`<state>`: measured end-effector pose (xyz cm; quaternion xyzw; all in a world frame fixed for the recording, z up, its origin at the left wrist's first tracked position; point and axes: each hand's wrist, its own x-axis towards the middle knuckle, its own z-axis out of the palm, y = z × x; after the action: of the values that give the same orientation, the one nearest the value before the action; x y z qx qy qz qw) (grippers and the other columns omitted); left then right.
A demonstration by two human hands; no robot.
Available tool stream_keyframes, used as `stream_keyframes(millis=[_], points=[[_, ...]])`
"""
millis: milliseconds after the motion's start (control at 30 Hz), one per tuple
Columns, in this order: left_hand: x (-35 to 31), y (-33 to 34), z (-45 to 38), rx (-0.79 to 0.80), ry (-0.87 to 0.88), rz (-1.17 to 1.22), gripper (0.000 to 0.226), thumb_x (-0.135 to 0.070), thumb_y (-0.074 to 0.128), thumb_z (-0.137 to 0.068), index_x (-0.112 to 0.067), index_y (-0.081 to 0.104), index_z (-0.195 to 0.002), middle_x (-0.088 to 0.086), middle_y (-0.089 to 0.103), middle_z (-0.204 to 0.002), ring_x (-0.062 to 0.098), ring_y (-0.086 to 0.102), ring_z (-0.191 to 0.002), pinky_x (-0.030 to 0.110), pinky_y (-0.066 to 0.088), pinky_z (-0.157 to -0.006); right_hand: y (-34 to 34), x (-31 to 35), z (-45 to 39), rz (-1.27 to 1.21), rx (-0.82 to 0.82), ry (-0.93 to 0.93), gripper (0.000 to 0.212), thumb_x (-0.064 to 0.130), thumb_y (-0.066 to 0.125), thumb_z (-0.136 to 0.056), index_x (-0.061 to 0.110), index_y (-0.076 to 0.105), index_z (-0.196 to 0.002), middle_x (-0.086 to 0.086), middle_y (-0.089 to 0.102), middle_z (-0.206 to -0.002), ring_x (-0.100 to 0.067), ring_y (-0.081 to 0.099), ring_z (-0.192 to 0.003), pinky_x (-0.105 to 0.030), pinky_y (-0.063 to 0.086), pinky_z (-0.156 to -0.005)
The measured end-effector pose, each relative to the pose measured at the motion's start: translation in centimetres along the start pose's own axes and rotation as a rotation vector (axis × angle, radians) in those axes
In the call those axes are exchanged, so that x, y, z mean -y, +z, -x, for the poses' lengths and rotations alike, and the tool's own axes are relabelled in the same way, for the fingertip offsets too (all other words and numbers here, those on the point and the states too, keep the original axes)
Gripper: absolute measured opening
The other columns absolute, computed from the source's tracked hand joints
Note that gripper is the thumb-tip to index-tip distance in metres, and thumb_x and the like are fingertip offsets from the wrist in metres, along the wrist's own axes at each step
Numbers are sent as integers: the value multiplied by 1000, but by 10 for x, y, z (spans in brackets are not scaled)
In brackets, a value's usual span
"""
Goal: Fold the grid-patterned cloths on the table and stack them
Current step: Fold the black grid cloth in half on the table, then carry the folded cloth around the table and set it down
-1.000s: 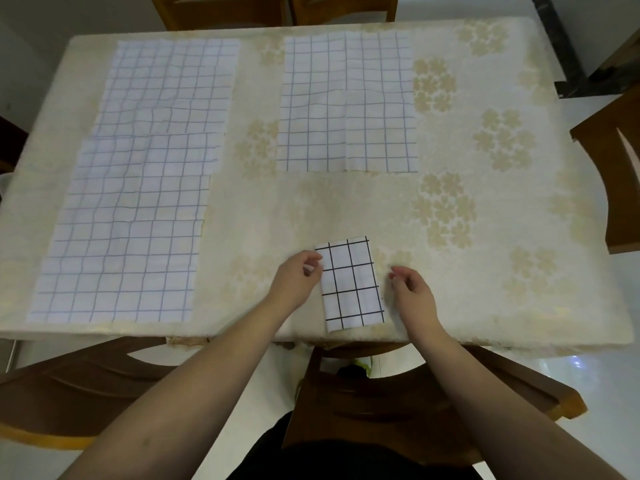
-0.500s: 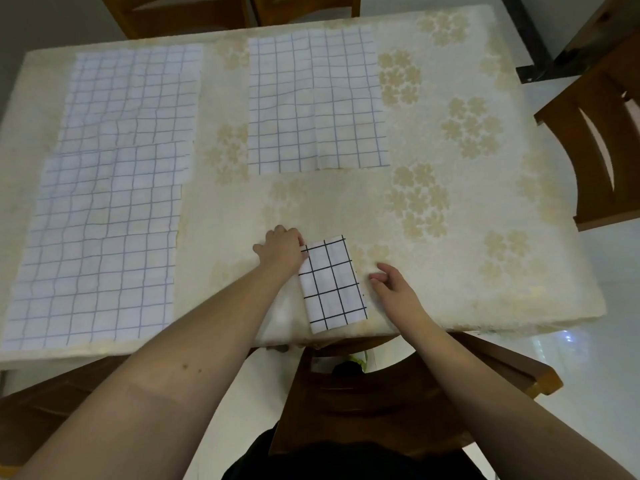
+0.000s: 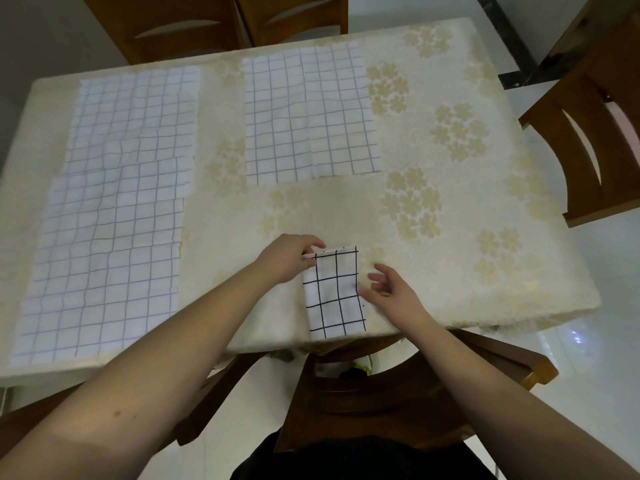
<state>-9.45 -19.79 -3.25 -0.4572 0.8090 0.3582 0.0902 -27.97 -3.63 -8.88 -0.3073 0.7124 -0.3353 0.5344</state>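
A small folded white cloth with a black grid (image 3: 334, 296) lies at the table's near edge. My left hand (image 3: 289, 259) pinches its far left corner. My right hand (image 3: 388, 291) touches its right edge with loosely spread fingers. A flat cloth with a thin blue grid (image 3: 308, 116) lies spread at the far middle of the table. Two more pale grid cloths, one at the far left (image 3: 135, 116) and one at the near left (image 3: 104, 268), lie flat and overlap each other.
The table (image 3: 467, 258) wears a cream cloth with flower prints. Wooden chairs stand at the far side (image 3: 180, 26), at the right (image 3: 595, 133) and right below me at the near edge (image 3: 398, 403). The floor is pale tile.
My left hand has slid up the cloth's left edge to its far corner and now pinches it. My right hand has closed in on the cloth's right edge.
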Motion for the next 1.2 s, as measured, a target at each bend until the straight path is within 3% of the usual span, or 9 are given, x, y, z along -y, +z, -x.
stream_keyframes(millis=[167,333,433,567,700,800,867,1000,1200], points=[[-11,-21,48,-47,78,24,21,-21,64,-93,-21,68,-114,-9,65,-100,4,59,-89,11,39,-73,7,7,11,35,158,-20,78,36,81,-76,28,41,-143,9,54,-131,-10,54,-117,-27,47,-96],[0,-32,91,-131,47,239,12,-22,67,-91,-28,66,-102,-20,60,-88,-3,56,-77,17,41,-69,16,10,31,129,236,-13,47,51,77,-75,19,70,-109,-11,71,-111,-27,66,-105,-50,47,-101],[14,-29,112,-176,-26,453,10,-20,68,-90,-25,66,-99,-11,66,-95,9,64,-87,22,51,-77,25,14,49,-46,189,39,59,48,78,-75,22,61,-125,-2,68,-121,-17,66,-107,-43,44,-106],[28,-17,135,-180,-181,916,21,-2,63,-91,-10,62,-111,3,67,-88,18,65,-84,24,58,-69,36,20,71,-381,74,105,48,32,84,-67,14,57,-103,-7,54,-69,-17,60,-63,-31,54,-88],[39,-1,157,-84,-228,1035,41,-1,64,-89,-11,50,-126,12,62,-109,23,64,-95,31,59,-76,47,27,96,-514,-50,68,74,42,88,-65,11,59,-125,-20,54,-92,-32,51,-84,-42,46,-82],[35,7,170,-55,-260,1118,35,-8,64,-92,-17,51,-124,11,58,-117,25,62,-99,38,59,-82,51,35,118,-523,-116,-6,27,20,69,-88,10,66,-114,-14,72,-101,-31,66,-90,-38,54,-77],[30,11,174,-40,-291,1155,28,-20,59,-97,-16,54,-124,3,52,-112,23,56,-98,42,59,-83,52,35,132,-524,-131,-37,23,16,66,-91,13,67,-113,-11,73,-108,-29,68,-100,-42,55,-86],[19,21,179,-34,-270,1065,15,-26,51,-101,-18,60,-109,-5,53,-97,13,56,-79,39,59,-77,53,29,161,-575,-131,-42,26,8,60,-94,9,65,-119,-16,72,-111,-18,71,-73,-23,55,-48],[6,46,180,-47,-100,825,11,-21,60,-95,-19,59,-84,-18,52,-50,3,44,-54,20,36,-52,45,17,192,-574,-280,-42,27,1,60,-92,9,66,-116,-11,74,-106,-28,72,-95,-39,58,-81]])
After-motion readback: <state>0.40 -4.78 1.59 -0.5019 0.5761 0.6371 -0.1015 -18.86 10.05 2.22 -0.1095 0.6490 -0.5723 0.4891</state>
